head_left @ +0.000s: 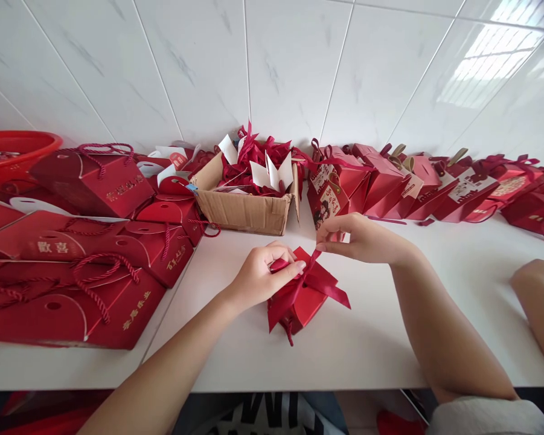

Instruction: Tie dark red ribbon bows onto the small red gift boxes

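A small red gift box [306, 300] with a dark red ribbon [326, 284] lies on the white counter [380, 338] in front of me. My left hand [261, 273] is closed on the box's top, its thumb pressing the ribbon loop down. My right hand [355, 237] pinches the ribbon's other end just above the box and holds it taut.
An open cardboard box [247, 207] of red ribbons and white cards stands behind. Red rope-handled gift bags [79, 284] are stacked at the left, with a red basin [13, 152] beyond. A row of small red boxes [398, 181] lines the wall. Another person's hand [537, 290] rests at the right edge.
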Demonstrator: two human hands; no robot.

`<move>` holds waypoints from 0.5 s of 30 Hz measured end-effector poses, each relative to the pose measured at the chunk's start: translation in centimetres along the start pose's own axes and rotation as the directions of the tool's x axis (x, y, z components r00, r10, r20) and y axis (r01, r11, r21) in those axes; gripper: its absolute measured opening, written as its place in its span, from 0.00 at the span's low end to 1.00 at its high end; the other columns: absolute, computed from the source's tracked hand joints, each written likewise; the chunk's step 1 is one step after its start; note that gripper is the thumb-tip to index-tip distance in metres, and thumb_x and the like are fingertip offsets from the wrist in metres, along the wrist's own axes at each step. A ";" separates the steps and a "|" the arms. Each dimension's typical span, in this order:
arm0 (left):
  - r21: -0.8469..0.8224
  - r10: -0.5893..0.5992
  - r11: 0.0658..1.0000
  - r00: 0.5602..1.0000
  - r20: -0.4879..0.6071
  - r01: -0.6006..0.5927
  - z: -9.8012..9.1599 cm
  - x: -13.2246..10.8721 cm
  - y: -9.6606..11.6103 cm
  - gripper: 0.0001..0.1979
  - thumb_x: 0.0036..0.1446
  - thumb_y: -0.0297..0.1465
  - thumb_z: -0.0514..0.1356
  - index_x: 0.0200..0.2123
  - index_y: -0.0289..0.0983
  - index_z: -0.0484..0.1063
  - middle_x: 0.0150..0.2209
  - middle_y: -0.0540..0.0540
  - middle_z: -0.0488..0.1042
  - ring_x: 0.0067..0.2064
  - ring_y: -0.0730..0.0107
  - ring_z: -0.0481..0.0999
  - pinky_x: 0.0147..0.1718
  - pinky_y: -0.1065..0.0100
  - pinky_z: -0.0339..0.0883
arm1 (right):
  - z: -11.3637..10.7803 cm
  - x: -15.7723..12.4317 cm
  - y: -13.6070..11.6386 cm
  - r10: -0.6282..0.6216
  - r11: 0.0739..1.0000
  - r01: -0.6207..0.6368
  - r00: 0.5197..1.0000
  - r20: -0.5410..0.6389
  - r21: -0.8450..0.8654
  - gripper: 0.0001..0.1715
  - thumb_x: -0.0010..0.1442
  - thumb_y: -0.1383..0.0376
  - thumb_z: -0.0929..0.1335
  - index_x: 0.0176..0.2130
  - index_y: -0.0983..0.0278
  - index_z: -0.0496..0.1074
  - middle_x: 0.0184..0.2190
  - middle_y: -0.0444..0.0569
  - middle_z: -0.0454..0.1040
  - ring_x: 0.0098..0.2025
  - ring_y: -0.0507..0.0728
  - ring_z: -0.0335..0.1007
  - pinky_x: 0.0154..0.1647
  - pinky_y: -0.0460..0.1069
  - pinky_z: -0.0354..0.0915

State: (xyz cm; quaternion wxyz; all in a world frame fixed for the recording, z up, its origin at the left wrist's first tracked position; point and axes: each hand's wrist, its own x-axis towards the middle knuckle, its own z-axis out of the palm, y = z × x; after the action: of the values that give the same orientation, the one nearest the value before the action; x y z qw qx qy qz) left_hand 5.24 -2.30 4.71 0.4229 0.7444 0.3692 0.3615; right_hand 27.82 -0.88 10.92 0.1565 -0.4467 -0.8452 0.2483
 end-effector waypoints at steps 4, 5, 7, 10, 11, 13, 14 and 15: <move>0.016 -0.031 0.999 0.999 -0.024 0.032 0.0 0.0 0.5 0.11 0.54 0.36 0.62 0.24 0.36 0.73 0.33 0.46 0.75 0.38 0.66 0.75 0.39 0.66 0.65 | 0.2 0.0 -0.4 -0.038 0.998 0.038 0.999 0.007 0.041 0.09 0.61 0.60 0.66 0.34 0.64 0.71 0.31 0.44 0.75 0.32 0.51 0.68 0.35 0.45 0.64; 0.018 -0.033 0.999 0.999 -0.031 0.034 0.1 0.0 0.6 0.10 0.53 0.36 0.63 0.24 0.36 0.74 0.34 0.46 0.76 0.37 0.66 0.75 0.39 0.66 0.65 | 0.3 0.1 -0.5 -0.043 0.998 0.042 0.999 0.005 0.050 0.09 0.62 0.61 0.65 0.34 0.64 0.71 0.30 0.44 0.74 0.31 0.50 0.68 0.34 0.45 0.64; 0.020 -0.024 0.999 0.999 -0.027 0.025 0.2 0.0 0.7 0.09 0.51 0.36 0.65 0.24 0.36 0.75 0.34 0.46 0.76 0.37 0.67 0.76 0.40 0.66 0.65 | 0.6 0.3 -0.6 -0.050 0.996 0.050 0.999 0.001 0.070 0.09 0.62 0.62 0.65 0.33 0.64 0.69 0.29 0.44 0.73 0.30 0.50 0.67 0.33 0.44 0.63; 0.036 0.002 0.999 1.000 -0.022 -0.001 0.3 0.0 0.5 0.09 0.50 0.36 0.67 0.24 0.37 0.75 0.32 0.46 0.76 0.38 0.66 0.75 0.41 0.65 0.66 | 0.7 0.5 -0.6 -0.072 0.993 0.071 0.997 0.012 0.092 0.09 0.63 0.62 0.64 0.33 0.64 0.68 0.29 0.45 0.72 0.29 0.49 0.67 0.30 0.44 0.62; 0.047 0.005 0.999 1.000 -0.025 -0.004 0.3 0.0 0.4 0.10 0.50 0.36 0.67 0.23 0.37 0.75 0.31 0.46 0.76 0.38 0.65 0.75 0.40 0.65 0.66 | 0.7 0.5 -0.5 -0.082 0.992 0.079 0.996 0.024 0.100 0.09 0.63 0.62 0.64 0.33 0.64 0.68 0.28 0.45 0.72 0.29 0.50 0.67 0.30 0.44 0.62; 0.068 0.005 0.998 0.999 -0.035 -0.003 0.4 0.0 0.2 0.12 0.49 0.36 0.67 0.21 0.36 0.72 0.30 0.46 0.74 0.37 0.66 0.74 0.39 0.65 0.66 | 0.5 0.4 -0.3 -0.098 0.989 0.091 0.994 0.055 0.118 0.09 0.63 0.61 0.64 0.34 0.64 0.68 0.28 0.45 0.73 0.30 0.50 0.68 0.30 0.44 0.63; 0.071 0.009 0.997 0.999 -0.038 -0.006 0.5 0.0 0.1 0.13 0.49 0.35 0.67 0.19 0.36 0.70 0.30 0.47 0.73 0.36 0.66 0.74 0.38 0.65 0.66 | 0.4 0.3 -0.2 -0.104 0.987 0.094 0.992 0.069 0.127 0.09 0.63 0.61 0.64 0.35 0.64 0.68 0.28 0.46 0.74 0.30 0.50 0.69 0.30 0.44 0.63; 0.068 0.015 0.998 0.999 -0.037 -0.012 0.5 0.0 0.0 0.16 0.49 0.35 0.67 0.17 0.36 0.66 0.29 0.47 0.72 0.37 0.66 0.74 0.38 0.65 0.66 | 0.3 0.3 -0.1 -0.108 0.986 0.097 0.991 0.079 0.134 0.09 0.63 0.61 0.64 0.35 0.65 0.68 0.29 0.46 0.74 0.30 0.50 0.70 0.31 0.44 0.63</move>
State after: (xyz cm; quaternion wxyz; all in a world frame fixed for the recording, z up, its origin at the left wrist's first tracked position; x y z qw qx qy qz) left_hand 5.64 -2.49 4.50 0.3879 0.7539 0.3841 0.3656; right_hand 27.42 -0.77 10.73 0.1613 -0.3804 -0.8550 0.3133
